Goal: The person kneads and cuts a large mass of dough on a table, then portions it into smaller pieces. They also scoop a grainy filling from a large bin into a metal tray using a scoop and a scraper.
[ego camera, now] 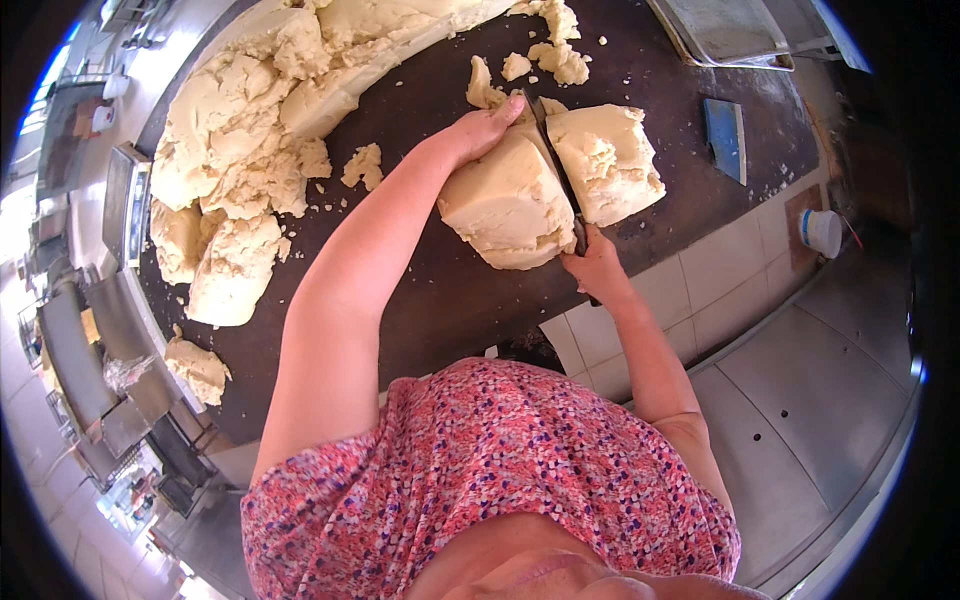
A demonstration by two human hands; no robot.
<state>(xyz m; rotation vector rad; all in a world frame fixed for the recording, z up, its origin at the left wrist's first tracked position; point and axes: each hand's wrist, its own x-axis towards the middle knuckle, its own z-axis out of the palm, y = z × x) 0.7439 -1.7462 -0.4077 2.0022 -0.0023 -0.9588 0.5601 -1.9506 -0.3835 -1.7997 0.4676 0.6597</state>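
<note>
My right hand (596,266) grips the dark handle of a long knife (556,154). The blade stands in a gap between two thick blocks of pale dough. On the blade's left is the larger dough block (510,199), with a rough, crumbly near end. The smaller dough block (606,161) sits on its right. At the far end of the larger block, my left hand (487,131) holds its upper edge, thumb close to the blade's tip. Most of the left fingers are hidden; whether they touch the blade cannot be told.
A big dough mass (240,127) covers the far left of the dark tabletop (450,300). Loose dough pieces (559,60) lie beyond the blocks. To the right are a blue scraper (725,141) and metal trays (724,34). A white tub (821,232) stands past the table's edge.
</note>
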